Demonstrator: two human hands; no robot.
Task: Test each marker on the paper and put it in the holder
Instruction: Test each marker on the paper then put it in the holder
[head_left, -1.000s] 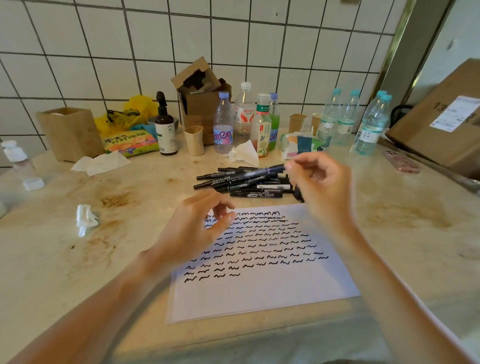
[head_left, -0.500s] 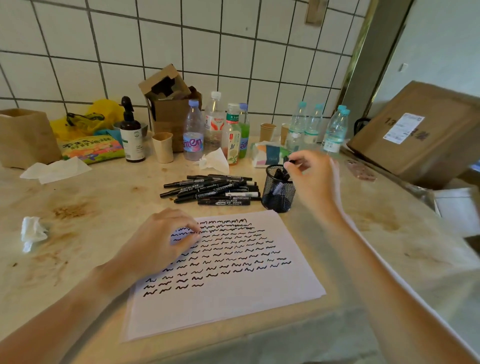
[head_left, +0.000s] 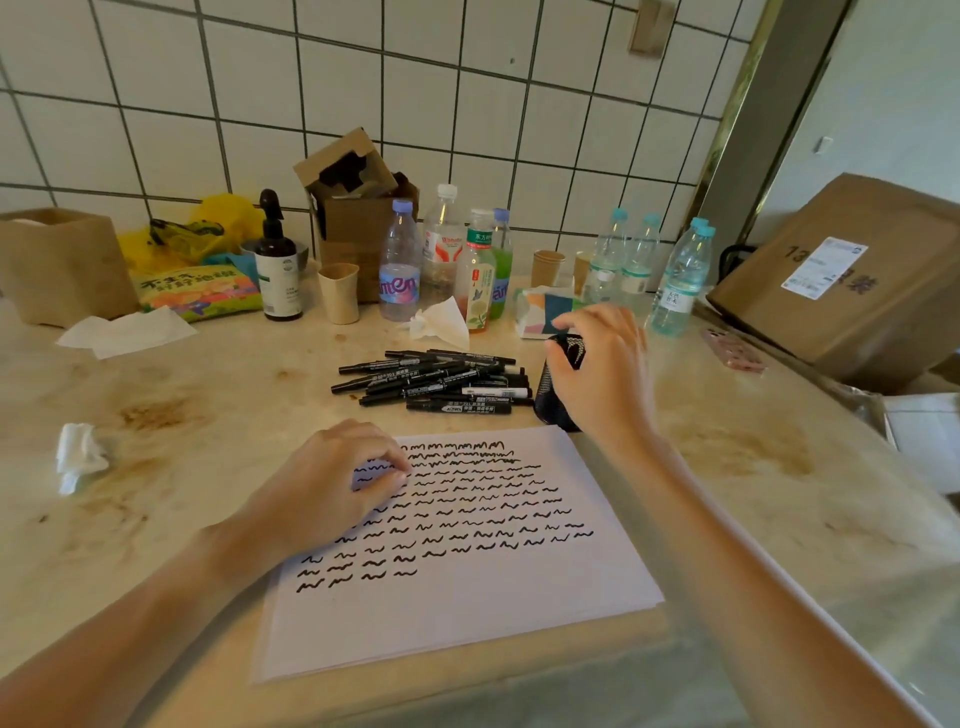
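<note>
A white sheet of paper (head_left: 467, 613) covered in rows of black squiggles lies near the table's front edge. My left hand (head_left: 322, 488) rests on its upper left part, fingers loosely curled, holding nothing. Behind the paper lies a pile of several black markers (head_left: 436, 382). Right of the pile stands the black mesh holder (head_left: 548, 400). My right hand (head_left: 602, 374) arches over the holder's top, with the thumb and fingers curled round its rim. The hand hides most of the holder and what is inside it.
Bottles (head_left: 400, 265), paper cups (head_left: 338, 292), a brown pump bottle (head_left: 278, 265), a small cardboard box (head_left: 358, 208) and tissues (head_left: 439, 325) crowd the back of the table by the tiled wall. A large cardboard box (head_left: 852, 280) sits at right. A crumpled tissue (head_left: 78, 454) lies at left.
My right hand carried a marker from above the pile to the holder and lowered it in; it now grips the holder's top. My left hand settled onto the paper.
</note>
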